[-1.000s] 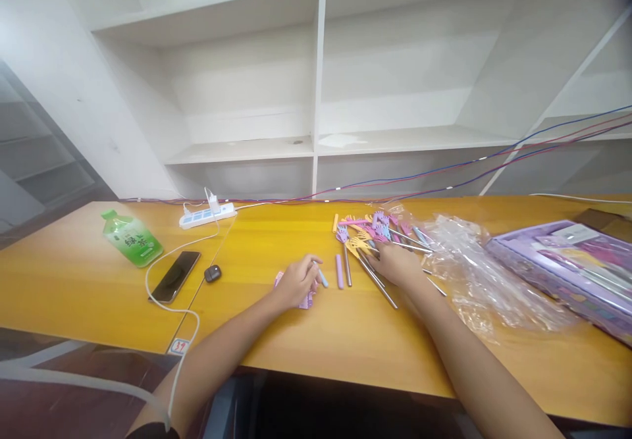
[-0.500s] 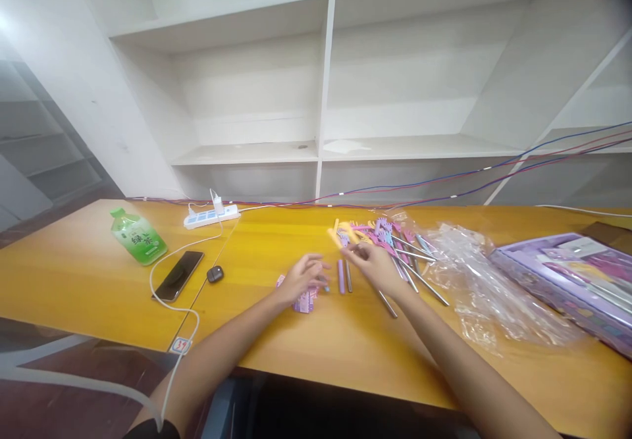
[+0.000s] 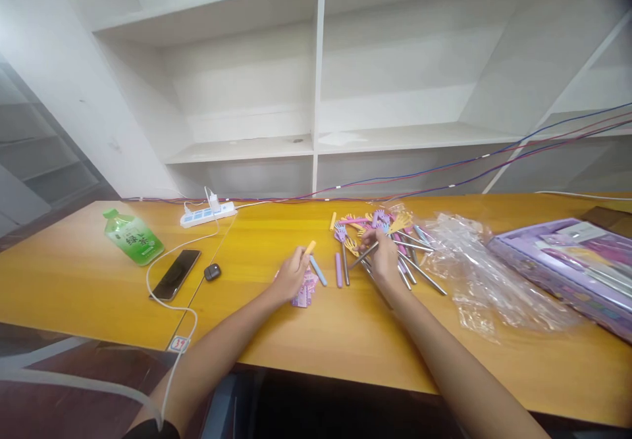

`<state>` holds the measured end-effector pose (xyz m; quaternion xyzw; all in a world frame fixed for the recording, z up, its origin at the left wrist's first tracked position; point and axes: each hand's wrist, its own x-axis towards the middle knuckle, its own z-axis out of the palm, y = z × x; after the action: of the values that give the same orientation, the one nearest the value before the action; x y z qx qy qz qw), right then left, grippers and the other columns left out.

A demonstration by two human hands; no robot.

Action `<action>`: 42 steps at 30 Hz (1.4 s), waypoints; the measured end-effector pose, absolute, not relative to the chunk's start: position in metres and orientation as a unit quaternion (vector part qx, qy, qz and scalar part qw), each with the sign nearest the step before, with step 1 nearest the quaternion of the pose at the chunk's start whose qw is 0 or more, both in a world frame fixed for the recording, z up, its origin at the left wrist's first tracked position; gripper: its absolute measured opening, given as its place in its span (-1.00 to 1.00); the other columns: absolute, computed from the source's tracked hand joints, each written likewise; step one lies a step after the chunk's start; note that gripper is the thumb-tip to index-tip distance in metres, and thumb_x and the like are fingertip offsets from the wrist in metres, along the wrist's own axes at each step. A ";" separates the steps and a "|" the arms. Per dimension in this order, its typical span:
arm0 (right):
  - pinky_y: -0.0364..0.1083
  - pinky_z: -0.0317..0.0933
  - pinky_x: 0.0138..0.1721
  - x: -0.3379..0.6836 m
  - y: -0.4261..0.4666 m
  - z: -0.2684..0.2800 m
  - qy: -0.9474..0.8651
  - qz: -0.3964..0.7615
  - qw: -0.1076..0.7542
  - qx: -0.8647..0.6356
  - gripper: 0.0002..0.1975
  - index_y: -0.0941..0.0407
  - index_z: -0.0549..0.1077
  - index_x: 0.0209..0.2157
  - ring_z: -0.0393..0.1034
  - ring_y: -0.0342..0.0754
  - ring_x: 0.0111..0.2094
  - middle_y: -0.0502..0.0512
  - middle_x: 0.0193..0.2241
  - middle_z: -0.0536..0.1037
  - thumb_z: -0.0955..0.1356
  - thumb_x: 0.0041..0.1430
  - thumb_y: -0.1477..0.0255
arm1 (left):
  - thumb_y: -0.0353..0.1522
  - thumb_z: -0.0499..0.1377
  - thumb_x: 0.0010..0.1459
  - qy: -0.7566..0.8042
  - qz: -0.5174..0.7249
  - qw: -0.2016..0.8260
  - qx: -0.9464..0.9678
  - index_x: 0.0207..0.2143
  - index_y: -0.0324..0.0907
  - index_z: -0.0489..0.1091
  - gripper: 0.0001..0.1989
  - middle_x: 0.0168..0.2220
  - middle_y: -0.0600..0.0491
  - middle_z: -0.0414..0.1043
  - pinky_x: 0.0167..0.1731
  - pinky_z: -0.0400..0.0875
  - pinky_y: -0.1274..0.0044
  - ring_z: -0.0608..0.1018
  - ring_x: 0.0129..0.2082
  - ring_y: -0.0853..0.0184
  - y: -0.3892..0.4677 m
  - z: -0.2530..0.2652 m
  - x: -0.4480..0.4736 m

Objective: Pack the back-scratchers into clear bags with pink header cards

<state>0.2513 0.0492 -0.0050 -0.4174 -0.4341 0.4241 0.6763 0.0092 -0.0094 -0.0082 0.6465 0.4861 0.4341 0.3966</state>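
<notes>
My left hand [image 3: 291, 276] is closed on a yellow handle tube [image 3: 310, 247] whose end sticks out past the fingers. Below it lie purple-pink printed cards [image 3: 303, 294], partly covered. A blue tube [image 3: 318, 271] and a purple tube [image 3: 338, 270] rest on the table to its right. My right hand [image 3: 385, 261] grips a back scratcher by its metal rod [image 3: 364, 255]; the yellow claw-shaped head [image 3: 401, 221] appears beyond the fingers. Around this hand is a pile of back scratchers with pink, purple, blue and yellow heads [image 3: 340, 232] and metal rods [image 3: 428, 280].
Crumpled clear plastic bags [image 3: 494, 274] and a purple box [image 3: 557, 274] occupy the right side. On the left are a green bottle [image 3: 133, 236], a phone [image 3: 176, 274], a black earphone case [image 3: 212, 272], a power strip [image 3: 208, 214] and a white cable [image 3: 170, 307]. Shelves [image 3: 237, 153] stand behind.
My left hand, previously loosely open, now holds the yellow tube. My right hand has shifted right from the yellow piece to the pile and now grips a back scratcher.
</notes>
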 end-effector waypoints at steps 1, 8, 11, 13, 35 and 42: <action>-0.15 0.04 -0.61 0.253 0.052 -0.006 -0.436 0.429 0.668 -0.424 -0.44 0.07 0.39 -0.44 0.15 -0.15 -0.60 -0.04 -0.58 0.24 0.26 0.26 -0.15 | 0.01 0.02 0.38 0.488 0.428 0.347 0.676 -0.09 -0.07 0.39 -0.62 -0.37 0.09 0.38 -0.35 0.31 0.53 0.43 -0.39 0.36 -0.011 -0.006 0.009; -0.19 -0.30 -0.65 0.256 0.053 -0.003 -0.408 0.564 0.620 -0.363 -0.43 0.07 0.38 -0.41 -0.22 -0.25 -0.68 -0.17 -0.64 0.03 0.29 0.23 -0.19 | -0.16 -0.03 0.44 0.482 0.367 0.239 0.759 -0.08 -0.08 0.42 -0.70 -0.18 -0.01 0.46 -0.08 0.33 0.40 0.49 -0.15 0.20 -0.008 -0.002 0.007; -0.19 -0.30 -0.64 0.255 0.051 -0.002 -0.407 0.561 0.624 -0.361 -0.43 0.08 0.40 -0.37 -0.19 -0.26 -0.67 -0.15 -0.63 0.11 0.32 0.20 -0.19 | -0.20 -0.07 0.46 0.480 0.346 0.214 0.777 -0.05 -0.09 0.41 -0.70 -0.16 -0.02 0.44 -0.04 0.31 0.38 0.48 -0.10 0.20 -0.007 -0.005 0.008; -0.19 -0.30 -0.64 0.253 0.051 -0.002 -0.406 0.560 0.621 -0.368 -0.42 0.08 0.41 -0.36 -0.18 -0.26 -0.67 -0.14 -0.62 0.14 0.32 0.18 -0.20 | -0.23 -0.09 0.47 0.478 0.339 0.205 0.784 -0.03 -0.10 0.41 -0.69 -0.14 -0.03 0.43 -0.02 0.31 0.37 0.47 -0.08 0.19 -0.007 -0.006 0.009; -0.15 -0.18 -0.65 0.248 0.040 0.000 -0.482 0.516 0.594 -0.385 -0.47 0.10 0.46 -0.39 -0.08 -0.24 -0.66 -0.10 -0.61 0.23 0.35 0.22 -0.13 | -0.33 -0.08 0.46 0.484 0.367 0.185 0.772 0.06 -0.13 0.44 -0.67 -0.15 -0.05 0.39 -0.08 0.39 0.39 0.47 -0.15 0.24 -0.005 -0.011 0.005; -0.17 -0.10 -0.63 0.247 0.038 -0.002 -0.482 0.537 0.590 -0.363 -0.51 0.11 0.49 -0.38 0.04 -0.25 -0.63 -0.08 -0.56 0.28 0.39 0.21 -0.07 | -0.36 -0.04 0.44 0.483 0.357 0.184 0.778 0.02 -0.13 0.48 -0.68 -0.19 -0.03 0.42 -0.13 0.39 0.42 0.48 -0.18 0.24 -0.004 -0.012 0.003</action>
<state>0.2473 0.0377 -0.0023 -0.3625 -0.4820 0.5370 0.5899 0.0027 -0.0039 -0.0122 0.7783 0.4827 0.3571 0.1838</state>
